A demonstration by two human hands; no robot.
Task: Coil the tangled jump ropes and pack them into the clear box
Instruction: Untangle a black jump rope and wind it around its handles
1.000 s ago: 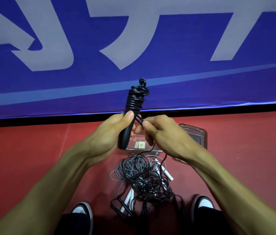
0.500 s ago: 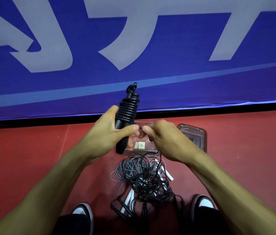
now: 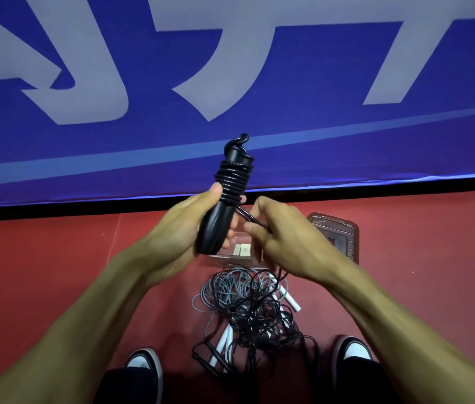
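Red floor under blue banner: left hand (image 3: 183, 228) gripped black rope handle (image 3: 218, 223) upright, tilted right; right hand (image 3: 286, 237), just beside, pinched black cord (image 3: 249, 218); tangled ropes (image 3: 248, 304) below, clear box (image 3: 344, 243) beyond.

The black handles (image 3: 219, 225) that the left hand (image 3: 178, 237) is gripping are looking like smooth plastic with a soft sheen, and the black cord (image 3: 232, 177) wound around their upper part is shining glossy, like rubber or vinyl. The strand (image 3: 249, 218) that the right hand (image 3: 291, 243) is pinching is gleaming the same way. Below the hands, the tangled ropes (image 3: 248, 301) are showing thin grey and black cord and smooth white plastic handles. Just behind the hands, the clear box (image 3: 236, 252) is looking like transparent plastic. The red floor (image 3: 55, 272) is appearing matt, and the blue banner (image 3: 288, 68) beyond is looking like matt printed fabric.
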